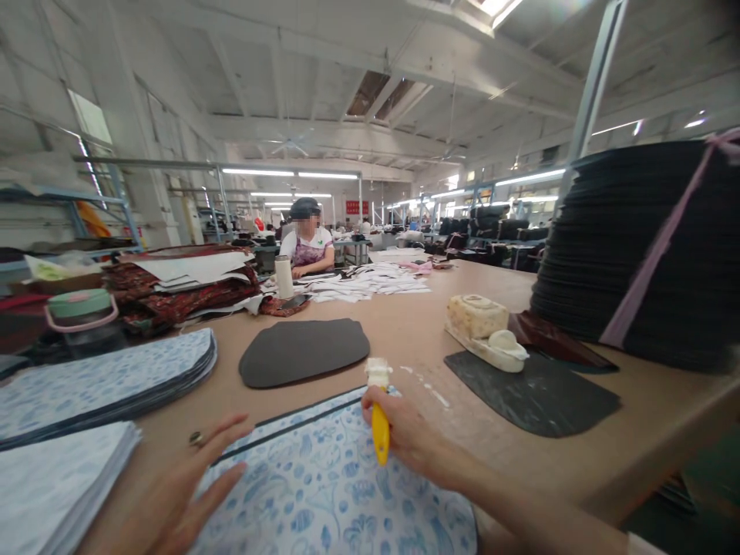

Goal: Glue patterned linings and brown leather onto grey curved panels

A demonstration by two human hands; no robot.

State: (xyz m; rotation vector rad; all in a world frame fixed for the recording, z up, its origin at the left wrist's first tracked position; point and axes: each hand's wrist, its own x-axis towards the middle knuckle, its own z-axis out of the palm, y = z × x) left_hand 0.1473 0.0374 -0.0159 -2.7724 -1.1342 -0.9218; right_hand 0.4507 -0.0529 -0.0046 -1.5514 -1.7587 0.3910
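My right hand (398,428) grips a paint brush (380,432) with a yellow handle; white stuff coats its bristles. Below the brush lies a panel (347,493) printed in blue on white, with a dark strip showing along its far edge. Fingers spread, my left hand (196,486) rests at the panel's left side and holds nothing. A dark grey rounded panel (304,351) lies flat just beyond. To the right, a whitish block and a small white-smeared dish (489,339) sit on a dark sheet (543,393).
Stacks of blue-printed pieces (116,378) lie at the left, near a lidded jar (84,316). A tall tied stack of black pieces (630,254) stands at the right. Across the table (416,308), a person (309,239) sits behind white pieces (370,281).
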